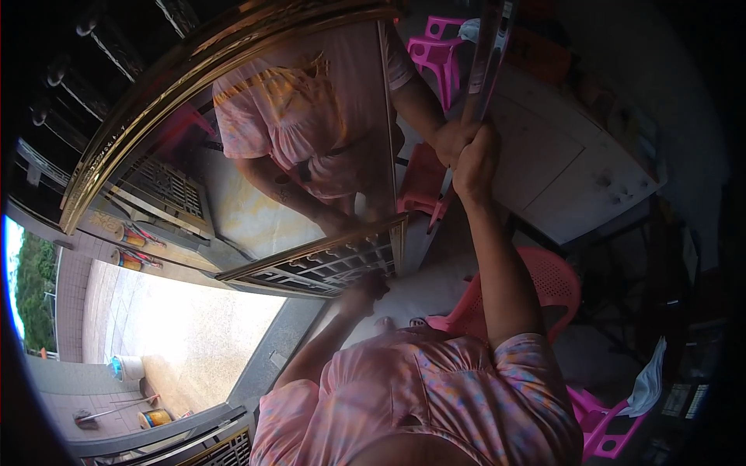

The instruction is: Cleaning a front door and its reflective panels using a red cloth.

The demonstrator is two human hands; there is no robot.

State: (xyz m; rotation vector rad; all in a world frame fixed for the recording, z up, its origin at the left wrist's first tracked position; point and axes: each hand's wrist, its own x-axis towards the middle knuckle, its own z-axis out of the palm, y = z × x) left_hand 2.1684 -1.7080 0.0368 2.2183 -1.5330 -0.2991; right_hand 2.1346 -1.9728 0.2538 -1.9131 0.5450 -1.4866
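Note:
A metal door [402, 250] with a mirror-like glass panel [303, 215], gold trim and a lower grille stands before me. My right hand [478, 160] is closed around the door's upright edge, and its reflection touches it in the shiny surface. Lower down, my left hand [364, 294] is blurred beside the lower grille. Something dark shows at its fingers, but whether it holds a thing is unclear. The glass reflects my patterned pink top and an arm.
A pink plastic chair [551, 279] stands behind my right arm, with a magenta stool [603, 428] at lower right. A pale cabinet [559, 169] is at the upper right. Through the left doorway are a bucket [129, 368], a mop [86, 419] and a paved floor [192, 338].

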